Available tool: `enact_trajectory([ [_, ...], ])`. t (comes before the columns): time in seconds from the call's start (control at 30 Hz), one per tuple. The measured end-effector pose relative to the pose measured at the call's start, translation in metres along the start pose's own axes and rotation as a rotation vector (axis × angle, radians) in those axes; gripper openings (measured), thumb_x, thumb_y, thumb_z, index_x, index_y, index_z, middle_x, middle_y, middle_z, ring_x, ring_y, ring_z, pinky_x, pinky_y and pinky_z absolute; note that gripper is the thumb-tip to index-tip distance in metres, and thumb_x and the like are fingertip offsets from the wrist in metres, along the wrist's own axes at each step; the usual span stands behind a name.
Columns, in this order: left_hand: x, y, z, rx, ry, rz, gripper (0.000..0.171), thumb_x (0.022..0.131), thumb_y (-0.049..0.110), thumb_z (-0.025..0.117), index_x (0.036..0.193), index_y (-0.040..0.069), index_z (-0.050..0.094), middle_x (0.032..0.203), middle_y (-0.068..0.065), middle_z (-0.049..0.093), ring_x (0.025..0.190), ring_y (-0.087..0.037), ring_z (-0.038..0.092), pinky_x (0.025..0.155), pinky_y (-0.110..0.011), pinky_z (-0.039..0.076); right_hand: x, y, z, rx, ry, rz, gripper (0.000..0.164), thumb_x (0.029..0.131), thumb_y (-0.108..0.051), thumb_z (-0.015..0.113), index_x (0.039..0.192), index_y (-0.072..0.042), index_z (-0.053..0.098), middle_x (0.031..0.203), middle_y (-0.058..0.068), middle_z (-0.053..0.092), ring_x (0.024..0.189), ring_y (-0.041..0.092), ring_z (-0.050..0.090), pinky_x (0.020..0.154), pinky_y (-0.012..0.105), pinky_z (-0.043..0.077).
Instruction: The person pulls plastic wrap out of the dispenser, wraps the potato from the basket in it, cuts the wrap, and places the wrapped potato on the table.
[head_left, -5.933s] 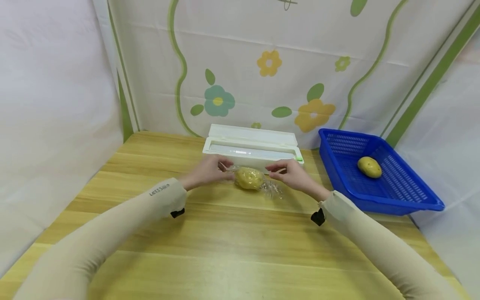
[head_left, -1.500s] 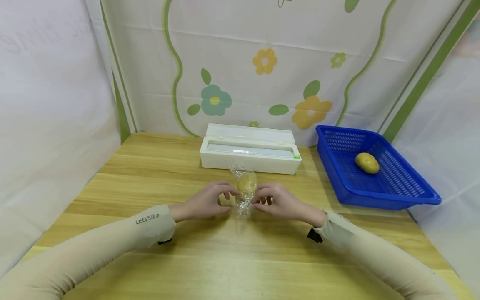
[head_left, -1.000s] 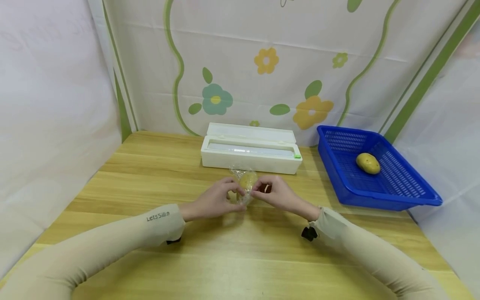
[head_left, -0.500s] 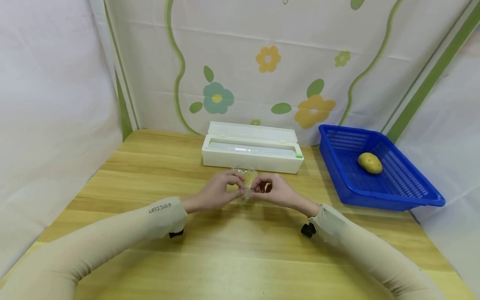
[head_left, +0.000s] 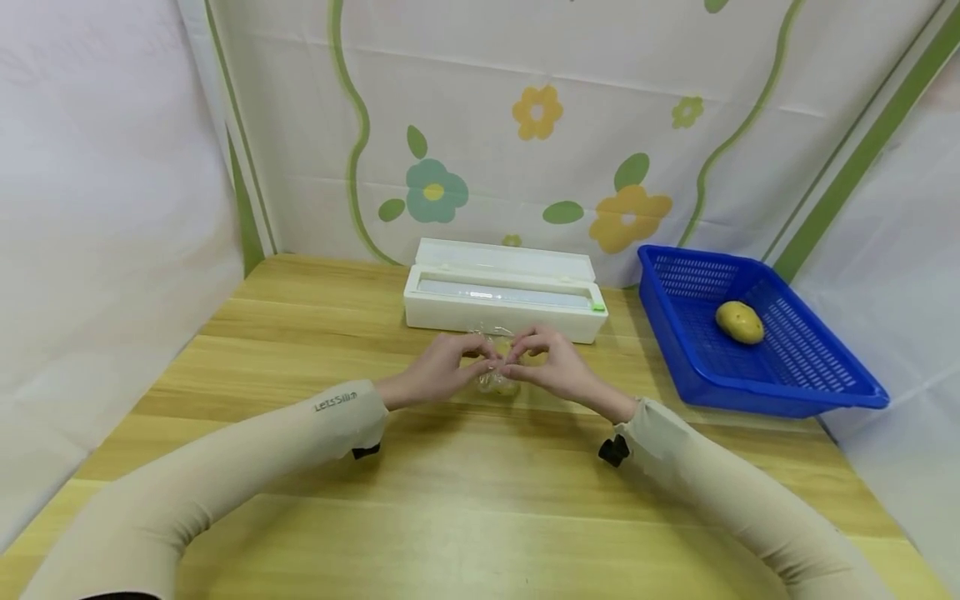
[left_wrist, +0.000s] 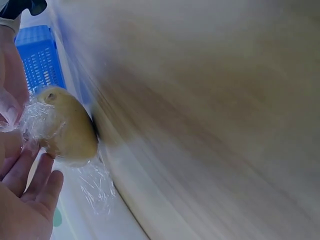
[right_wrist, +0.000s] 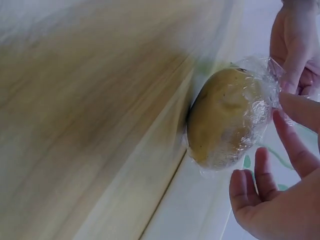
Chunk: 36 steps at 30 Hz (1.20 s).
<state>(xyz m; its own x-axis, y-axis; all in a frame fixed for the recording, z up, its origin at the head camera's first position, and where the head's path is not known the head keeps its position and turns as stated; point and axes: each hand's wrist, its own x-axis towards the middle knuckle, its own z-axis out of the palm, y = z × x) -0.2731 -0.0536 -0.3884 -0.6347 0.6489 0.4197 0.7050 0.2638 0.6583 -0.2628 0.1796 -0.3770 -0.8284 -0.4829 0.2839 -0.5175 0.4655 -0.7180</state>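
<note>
A potato (right_wrist: 215, 120) wrapped in clear cling film (right_wrist: 260, 112) rests on the wooden table. In the head view it is mostly hidden behind the fingers. My left hand (head_left: 442, 367) pinches gathered film above the potato between thumb and index finger. From the other side my right hand (head_left: 555, 367) pinches the same film, its fingertips touching or nearly touching the left ones. In the left wrist view the remaining left fingers lie beside the potato (left_wrist: 75, 125), and a loose film end (left_wrist: 95, 185) sticks out from it.
Behind the hands stands a white cling film box (head_left: 502, 312) with its lid raised and a green piece at its right end. At the right is a blue basket (head_left: 780, 398) holding an unwrapped potato (head_left: 739, 322). A flowered cloth (head_left: 480, 125) hangs behind the table.
The wrapped potato was turned so a film end faced me. Both hands have since come together over it, moved slightly away from me, and now pinch that film on top.
</note>
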Motion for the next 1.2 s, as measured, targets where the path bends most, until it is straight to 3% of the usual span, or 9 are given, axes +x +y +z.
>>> enact_trajectory([
  [0.13,0.002,-0.001,0.0,-0.018,-0.011,-0.039,0.013,0.096,0.02,0.066,0.106,0.012,0.07,0.106,0.006,0.068,0.102,-0.01,0.063,0.089,-0.035,0.052,-0.001,0.002,-0.001,0.076,0.014,0.057,0.004,0.087,-0.015,0.077,0.085,-0.012,0.075,0.12,0.021,0.059,0.113,0.028,0.052,0.096,0.054,0.044],
  [0.23,0.003,-0.003,-0.001,-0.015,-0.031,-0.067,0.031,0.088,0.034,0.076,0.111,0.014,0.069,0.111,0.007,0.067,0.105,-0.009,0.06,0.091,-0.033,0.051,0.0,0.003,-0.001,0.119,0.047,0.077,0.005,0.088,-0.011,0.076,0.086,-0.006,0.076,0.118,0.023,0.061,0.111,0.03,0.055,0.096,0.053,0.045],
  [0.37,0.004,-0.003,-0.002,0.011,-0.055,-0.083,0.05,0.074,0.037,0.087,0.114,0.016,0.067,0.113,0.01,0.066,0.107,-0.007,0.058,0.094,-0.03,0.048,0.001,0.001,0.0,0.133,0.09,0.111,0.007,0.087,-0.01,0.076,0.088,-0.003,0.076,0.108,0.016,0.066,0.102,0.029,0.062,0.089,0.043,0.052],
  [0.43,0.005,-0.003,-0.002,0.018,-0.05,-0.072,0.046,0.075,0.031,0.088,0.113,0.015,0.067,0.112,0.009,0.066,0.106,-0.008,0.059,0.093,-0.029,0.049,0.001,0.0,0.0,0.117,0.102,0.125,0.007,0.088,-0.012,0.076,0.088,-0.005,0.076,0.102,0.009,0.068,0.095,0.024,0.065,0.084,0.037,0.054],
  [0.53,0.006,-0.003,0.0,-0.015,-0.029,-0.053,0.025,0.082,0.019,0.082,0.103,0.011,0.071,0.103,0.007,0.068,0.099,-0.009,0.062,0.088,-0.029,0.051,0.001,-0.002,0.001,0.082,0.112,0.142,0.006,0.089,-0.014,0.075,0.086,-0.009,0.076,0.094,0.001,0.069,0.085,0.021,0.066,0.074,0.034,0.056],
  [0.67,0.009,-0.005,0.0,-0.081,-0.011,-0.038,0.005,0.091,0.013,0.073,0.091,0.008,0.074,0.092,0.005,0.07,0.09,-0.009,0.064,0.083,-0.029,0.054,0.001,-0.006,0.0,0.05,0.103,0.163,0.007,0.09,-0.016,0.074,0.085,-0.011,0.076,0.088,0.0,0.07,0.079,0.025,0.067,0.067,0.035,0.055],
  [0.9,0.011,-0.005,-0.002,-0.088,-0.003,-0.051,0.005,0.09,0.012,0.073,0.09,0.007,0.073,0.087,0.005,0.069,0.083,-0.01,0.064,0.077,-0.027,0.055,0.003,-0.008,-0.002,0.063,0.083,0.207,0.009,0.089,-0.019,0.075,0.086,-0.011,0.077,0.085,0.001,0.072,0.081,0.032,0.068,0.068,0.041,0.055],
  [1.2,0.012,-0.005,0.004,-0.064,0.017,-0.107,0.005,0.088,0.013,0.076,0.087,0.01,0.073,0.084,0.007,0.069,0.081,-0.008,0.064,0.077,-0.025,0.054,0.007,-0.005,-0.003,0.153,0.113,0.302,0.012,0.082,-0.011,0.081,0.089,-0.005,0.074,0.085,0.007,0.071,0.079,0.026,0.068,0.078,0.054,0.053],
])
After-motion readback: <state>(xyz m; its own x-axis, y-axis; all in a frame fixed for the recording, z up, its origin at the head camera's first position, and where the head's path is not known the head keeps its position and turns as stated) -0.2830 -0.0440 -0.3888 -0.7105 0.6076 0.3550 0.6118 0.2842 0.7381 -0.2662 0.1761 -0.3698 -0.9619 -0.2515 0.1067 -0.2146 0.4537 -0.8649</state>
